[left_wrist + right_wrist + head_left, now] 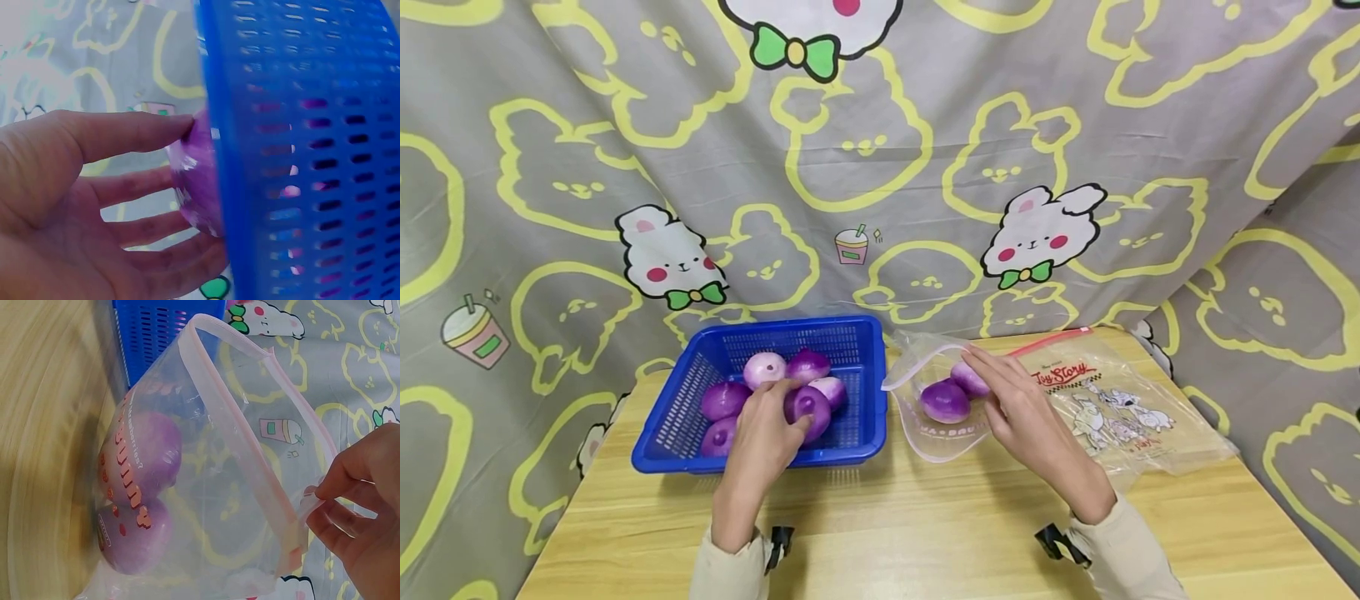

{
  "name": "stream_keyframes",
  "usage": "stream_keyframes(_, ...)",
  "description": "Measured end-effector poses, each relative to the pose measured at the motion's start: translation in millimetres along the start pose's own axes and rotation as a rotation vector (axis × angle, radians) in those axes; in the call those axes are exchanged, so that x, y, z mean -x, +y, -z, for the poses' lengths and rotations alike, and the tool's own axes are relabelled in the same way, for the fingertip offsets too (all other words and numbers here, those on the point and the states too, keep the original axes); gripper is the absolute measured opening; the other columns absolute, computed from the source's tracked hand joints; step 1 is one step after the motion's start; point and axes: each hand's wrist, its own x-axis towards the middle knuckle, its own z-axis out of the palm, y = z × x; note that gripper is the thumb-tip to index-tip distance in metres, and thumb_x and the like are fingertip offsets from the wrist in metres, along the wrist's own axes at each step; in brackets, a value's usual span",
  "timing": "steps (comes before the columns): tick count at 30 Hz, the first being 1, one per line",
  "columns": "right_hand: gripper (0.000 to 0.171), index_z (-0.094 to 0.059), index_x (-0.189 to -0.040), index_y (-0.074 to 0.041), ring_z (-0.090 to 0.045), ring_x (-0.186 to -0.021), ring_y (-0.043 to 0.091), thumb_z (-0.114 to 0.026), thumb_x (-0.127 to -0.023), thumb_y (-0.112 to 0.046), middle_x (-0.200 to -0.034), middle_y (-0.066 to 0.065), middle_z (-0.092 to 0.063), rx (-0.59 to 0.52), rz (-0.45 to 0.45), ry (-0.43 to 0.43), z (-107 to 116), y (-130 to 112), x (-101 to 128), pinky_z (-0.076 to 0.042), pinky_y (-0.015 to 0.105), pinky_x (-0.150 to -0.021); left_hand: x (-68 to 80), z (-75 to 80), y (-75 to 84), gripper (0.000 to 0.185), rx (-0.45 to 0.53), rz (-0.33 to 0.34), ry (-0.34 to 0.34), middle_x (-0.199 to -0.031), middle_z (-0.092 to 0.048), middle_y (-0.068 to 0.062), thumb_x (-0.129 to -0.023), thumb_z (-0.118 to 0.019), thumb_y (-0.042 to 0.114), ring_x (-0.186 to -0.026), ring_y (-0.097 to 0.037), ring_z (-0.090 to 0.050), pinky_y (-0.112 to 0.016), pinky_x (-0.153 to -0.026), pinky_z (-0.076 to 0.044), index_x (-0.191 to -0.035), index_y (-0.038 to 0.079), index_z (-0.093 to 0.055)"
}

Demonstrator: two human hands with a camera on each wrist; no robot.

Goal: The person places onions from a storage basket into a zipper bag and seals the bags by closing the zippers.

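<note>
Taking clock positions from the centre of my head view, I have the patterned cloth [865,100] filling 12 o'clock and the wooden table [910,533] at 6. At 8 on that table sits the blue basket [842,457], slotted, with several purple and whitish onions [726,400] lying inside. The Toy Story bag [1120,408] with its red strip lies flat at 4. At 5, beside the basket, the see-through bag [234,425] stands with its mouth gaping and two bagged onions [945,402] inside, touching each other. My left hand [767,429], at 7 to 8, has thumb and fingers curled round one gripped onion [808,406] within the basket. My right hand [1026,408], at 4 to 5, pinches the see-through bag's rim narrowly between thumb and finger.
</note>
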Motion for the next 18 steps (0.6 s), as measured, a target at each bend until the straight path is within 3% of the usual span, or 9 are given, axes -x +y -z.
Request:
stream_keyframes(3,0.065,-0.054,-0.14,0.0,-0.053,-0.127,0.032,-0.061,-0.078,0.017,-0.144,0.017,-0.053,-0.001,-0.003,0.0,0,0,0,-0.042,0.05,-0.105,1.3,2.3,8.4,0.048,0.02,-0.052,0.024,-0.124,-0.062,-0.022,-0.075,-0.081,0.006,-0.116,-0.04,-0.058,-0.059,-0.099,-0.043,-0.121,0.003,-0.067)
stream_keyframes(11,0.064,-0.054,-0.139,0.001,-0.053,-0.127,0.032,-0.062,-0.078,0.017,-0.143,0.019,-0.053,0.001,0.0,0.005,0,0,0,-0.042,0.05,-0.105,9.2,5.2,35.7,0.051,0.128,-0.335,0.111,-0.129,-0.061,-0.014,-0.075,-0.086,0.009,-0.124,-0.03,-0.054,-0.048,-0.105,-0.045,-0.123,0.007,-0.067)
stream_keyframes(18,0.062,-0.053,-0.14,0.001,-0.051,-0.129,0.033,-0.061,-0.081,0.016,-0.145,0.018,-0.051,-0.003,-0.016,-0.006,1,-2,0,-0.04,0.052,-0.107,21.7,-2.1,71.1,0.052,0.186,-0.479,0.074,-0.135,-0.058,-0.01,-0.078,-0.085,0.015,-0.126,-0.025,-0.054,-0.043,-0.104,-0.047,-0.127,0.01,-0.065)
